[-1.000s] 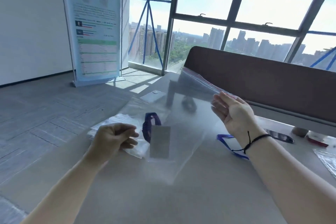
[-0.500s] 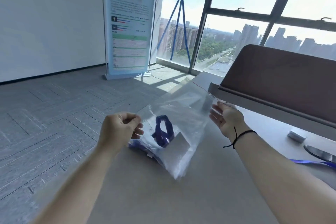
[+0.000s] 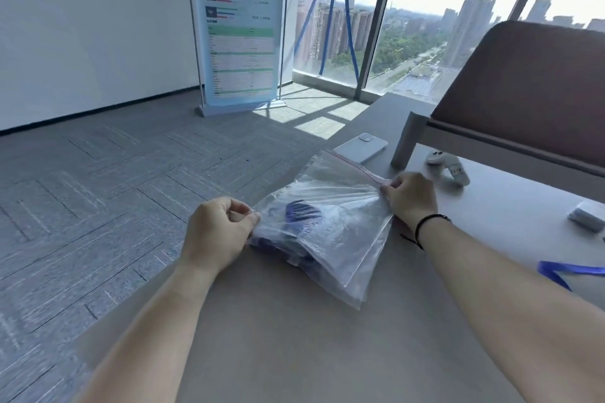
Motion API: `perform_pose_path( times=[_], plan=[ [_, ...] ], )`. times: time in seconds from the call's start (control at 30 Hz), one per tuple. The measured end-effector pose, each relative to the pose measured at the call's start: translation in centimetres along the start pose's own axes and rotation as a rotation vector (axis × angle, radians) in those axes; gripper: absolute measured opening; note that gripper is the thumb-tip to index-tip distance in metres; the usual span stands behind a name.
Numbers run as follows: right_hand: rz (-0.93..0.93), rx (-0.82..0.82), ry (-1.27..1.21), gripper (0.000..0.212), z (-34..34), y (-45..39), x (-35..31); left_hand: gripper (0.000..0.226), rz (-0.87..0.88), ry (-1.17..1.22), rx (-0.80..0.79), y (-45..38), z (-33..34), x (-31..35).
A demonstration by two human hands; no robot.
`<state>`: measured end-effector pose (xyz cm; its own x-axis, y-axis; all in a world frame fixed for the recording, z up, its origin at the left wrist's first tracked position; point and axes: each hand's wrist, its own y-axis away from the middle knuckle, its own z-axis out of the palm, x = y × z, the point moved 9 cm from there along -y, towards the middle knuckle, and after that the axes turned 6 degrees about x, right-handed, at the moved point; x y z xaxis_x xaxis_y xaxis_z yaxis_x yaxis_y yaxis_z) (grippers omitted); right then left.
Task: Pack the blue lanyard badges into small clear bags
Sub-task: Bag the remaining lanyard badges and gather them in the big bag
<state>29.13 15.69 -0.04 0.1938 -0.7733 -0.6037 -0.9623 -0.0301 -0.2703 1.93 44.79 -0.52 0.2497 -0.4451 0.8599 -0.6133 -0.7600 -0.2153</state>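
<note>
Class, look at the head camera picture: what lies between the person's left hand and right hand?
The clear bag, stretched between the left hand and right hand, with a blue lanyard inside it, as the head view shows.

Bare table (image 3: 294,337) is being left passable nearside, while the far side is being blocked by a phone (image 3: 360,147) and partition leg (image 3: 406,141).
</note>
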Motion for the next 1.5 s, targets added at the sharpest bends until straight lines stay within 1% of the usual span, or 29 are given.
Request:
perform_pose_path(
  times=[0.07,0.1,0.2,0.27,0.33,0.43,0.5,0.6,0.8,0.9,1.0,1.07,1.1,1.13,1.23,1.3,1.4,1.5],
  plan=[
    [0.025,0.001,0.028,0.018,0.1,0.0,0.2,0.012,0.02,0.003,0.007,0.3,-0.1,0.1],
    [0.049,-0.005,0.023,0.025,0.0,0.1,0.3,0.012,0.027,0.012,0.021,0.4,-0.2,0.2],
    [0.103,-0.039,-0.059,0.055,-0.6,0.6,0.4,0.013,0.07,-0.014,0.113,1.1,-1.3,1.0],
    [0.099,-0.066,-0.112,0.063,-1.6,1.4,0.3,0.016,0.153,-0.081,0.183,1.6,-2.0,1.9],
    [0.071,-0.106,-0.144,0.059,-2.6,2.8,0.4,0.023,0.269,-0.163,0.219,2.4,-2.1,3.6],
    [0.003,-0.141,-0.187,0.044,-5.2,5.7,0.9,0.028,0.511,-0.297,0.247,5.0,-1.3,8.2],
    [-0.049,-0.163,-0.198,0.032,-7.3,7.8,1.7,0.031,0.623,-0.253,0.179,7.4,0.4,11.4],
    [-0.126,-0.185,-0.099,0.026,-10.9,11.3,3.9,0.028,0.64,-0.084,-0.025,11.3,4.4,14.6],
    [-0.088,-0.135,0.002,0.022,-19.9,16.8,11.8,0.032,0.723,-0.057,-0.387,20.3,14.2,18.3],
    [-0.024,-0.041,0.096,0.028,-24.7,19.2,16.6,0.031,0.758,-0.104,-0.54,24.6,18.2,19.5],
    [0.081,0.145,0.242,0.041,-29.2,21.2,21.6,0.034,0.801,-0.119,-0.642,27.8,21.3,20.6],
    [0.173,0.241,0.298,0.053,-31.4,22.3,24.5,0.034,0.794,-0.122,-0.691,29.5,23.0,21.1],
    [0.222,0.248,0.323,0.056,-31.8,22.7,25.7,0.034,0.788,-0.124,-0.709,30.2,23.8,21.3],
    [0.262,0.237,0.337,0.054,-31.9,22.9,26.8,0.033,0.788,-0.121,-0.721,31.0,24.4,21.7],
    [0.277,0.258,0.29,0.03,-31.6,23.1,28.3,0.037,0.823,-0.124,-0.761,33.4,26.3,22.7],
    [0.246,0.264,0.261,0.02,-31.4,23.1,28.4,0.044,0.845,-0.137,-0.776,34.6,27.3,23.1],
    [0.122,0.226,0.223,0.006,-30.6,23.2,27.6,0.053,0.9,-0.132,-0.755,36.0,27.5,23.8],
    [-0.014,0.12,0.105,0.007,-29.9,23.8,25.9,0.062,0.982,-0.148,-0.74,36.7,27.2,24.2]
  ],
)
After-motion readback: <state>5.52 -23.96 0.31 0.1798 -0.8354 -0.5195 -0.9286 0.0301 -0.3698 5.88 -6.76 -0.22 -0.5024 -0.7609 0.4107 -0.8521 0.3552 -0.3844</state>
